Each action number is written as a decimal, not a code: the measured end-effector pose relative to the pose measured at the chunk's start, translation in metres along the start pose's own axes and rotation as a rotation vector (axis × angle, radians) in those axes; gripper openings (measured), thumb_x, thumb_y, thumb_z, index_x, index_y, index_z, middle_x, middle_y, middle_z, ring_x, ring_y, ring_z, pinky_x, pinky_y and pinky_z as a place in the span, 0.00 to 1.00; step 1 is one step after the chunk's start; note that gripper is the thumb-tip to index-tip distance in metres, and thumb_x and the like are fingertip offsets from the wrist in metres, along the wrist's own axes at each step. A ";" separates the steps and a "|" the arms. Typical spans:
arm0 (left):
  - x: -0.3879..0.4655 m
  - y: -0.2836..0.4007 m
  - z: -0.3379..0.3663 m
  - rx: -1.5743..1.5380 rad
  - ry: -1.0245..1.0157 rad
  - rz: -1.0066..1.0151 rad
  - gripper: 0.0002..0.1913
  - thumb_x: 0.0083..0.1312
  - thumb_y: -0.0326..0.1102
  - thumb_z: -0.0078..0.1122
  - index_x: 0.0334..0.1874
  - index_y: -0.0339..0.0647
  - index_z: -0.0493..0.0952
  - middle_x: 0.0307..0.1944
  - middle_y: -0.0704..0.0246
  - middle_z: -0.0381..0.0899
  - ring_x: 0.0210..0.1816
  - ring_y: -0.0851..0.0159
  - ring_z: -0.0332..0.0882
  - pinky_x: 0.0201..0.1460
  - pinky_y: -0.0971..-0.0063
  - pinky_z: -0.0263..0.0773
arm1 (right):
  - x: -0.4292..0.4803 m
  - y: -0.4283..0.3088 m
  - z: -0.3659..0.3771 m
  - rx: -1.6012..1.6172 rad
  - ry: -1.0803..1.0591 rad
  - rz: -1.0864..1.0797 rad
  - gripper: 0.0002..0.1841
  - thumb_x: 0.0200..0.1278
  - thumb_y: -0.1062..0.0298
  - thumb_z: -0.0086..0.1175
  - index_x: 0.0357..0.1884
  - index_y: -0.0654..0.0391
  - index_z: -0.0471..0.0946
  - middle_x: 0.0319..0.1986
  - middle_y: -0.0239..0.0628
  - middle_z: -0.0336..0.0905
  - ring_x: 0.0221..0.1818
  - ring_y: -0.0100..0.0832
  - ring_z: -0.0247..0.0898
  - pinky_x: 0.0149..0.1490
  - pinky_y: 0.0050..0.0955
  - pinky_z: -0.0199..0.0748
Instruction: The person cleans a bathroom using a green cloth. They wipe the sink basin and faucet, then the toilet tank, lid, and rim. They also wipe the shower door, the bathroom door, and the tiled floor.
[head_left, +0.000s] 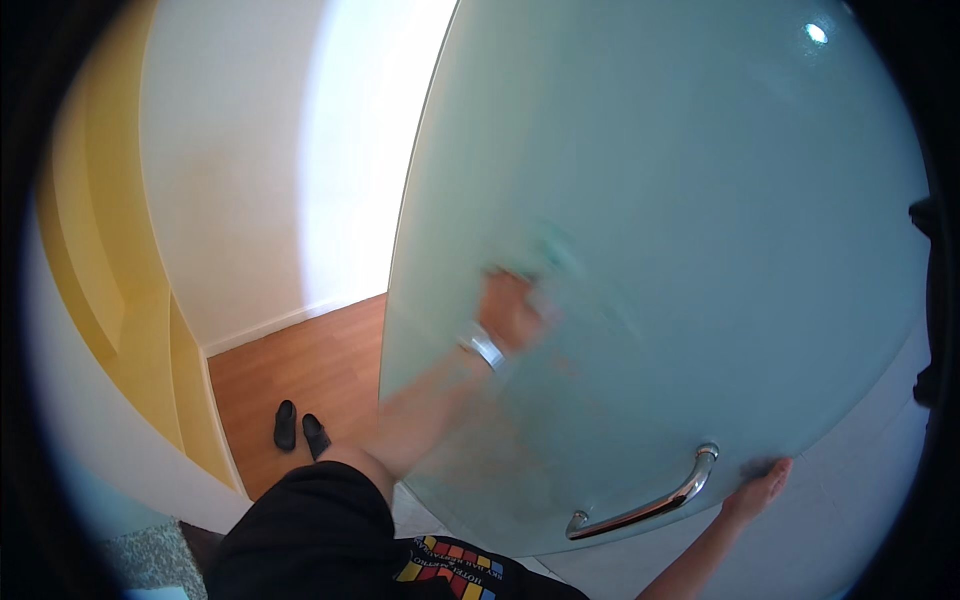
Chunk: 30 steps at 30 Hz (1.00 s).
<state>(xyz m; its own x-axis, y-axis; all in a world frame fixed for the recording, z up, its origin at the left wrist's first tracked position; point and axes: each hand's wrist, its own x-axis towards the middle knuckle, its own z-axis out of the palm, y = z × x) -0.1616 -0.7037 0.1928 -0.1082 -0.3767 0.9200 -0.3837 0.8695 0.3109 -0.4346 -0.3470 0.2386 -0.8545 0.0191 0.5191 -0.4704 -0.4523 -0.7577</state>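
A frosted glass door (697, 247) fills most of the view before me. My left hand (511, 311), motion-blurred and closed like a fist, is up against its face with a silvery band on the wrist (486, 346). Something pale and blurred (544, 301) shows at its fingers; its kind cannot be made out. Greenish smears of reflection lie on the glass just above. At the lower right, my right hand (754, 495) grips the near edge of the door, part of it dim behind the glass. Between the hands, a curved chrome pull handle (649, 510) is fixed to the door, untouched.
Dark clogs (285, 426) stand on the wood floor (322, 367) at left. Beyond are a white wall (225, 187) and a yellow recessed shelf (142, 375). Speckled stone (154, 555) shows at lower left, grey tiles (832, 480) at right. My black shirt bears writing.
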 end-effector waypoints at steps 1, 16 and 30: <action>0.018 -0.043 -0.010 -0.197 0.194 -0.189 0.26 0.56 0.36 0.59 0.60 0.47 0.70 0.53 0.54 0.73 0.57 0.46 0.66 0.62 0.55 0.59 | -0.001 -0.002 0.001 0.014 0.030 0.016 0.30 0.69 0.46 0.44 0.60 0.63 0.65 0.56 0.39 0.67 0.56 0.33 0.62 0.60 0.31 0.60; -0.123 0.126 0.060 -0.455 -0.530 0.582 0.18 0.54 0.41 0.54 0.47 0.51 0.78 0.51 0.69 0.76 0.59 0.61 0.68 0.66 0.56 0.57 | 0.002 0.001 -0.003 -0.032 -0.022 0.002 0.35 0.70 0.43 0.41 0.65 0.65 0.59 0.62 0.45 0.60 0.62 0.40 0.58 0.65 0.36 0.57; -0.155 0.066 0.045 -0.092 -0.272 -0.167 0.30 0.57 0.44 0.52 0.62 0.41 0.66 0.68 0.46 0.52 0.70 0.42 0.45 0.65 0.32 0.38 | 0.005 0.004 -0.011 -0.020 -0.076 -0.028 0.37 0.69 0.40 0.39 0.66 0.65 0.56 0.64 0.45 0.56 0.64 0.40 0.55 0.67 0.37 0.54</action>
<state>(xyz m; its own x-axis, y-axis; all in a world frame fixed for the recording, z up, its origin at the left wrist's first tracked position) -0.2119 -0.6022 0.0605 -0.2960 -0.5775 0.7608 -0.3340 0.8088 0.4840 -0.4432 -0.3389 0.2338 -0.8218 -0.0368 0.5686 -0.4991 -0.4349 -0.7495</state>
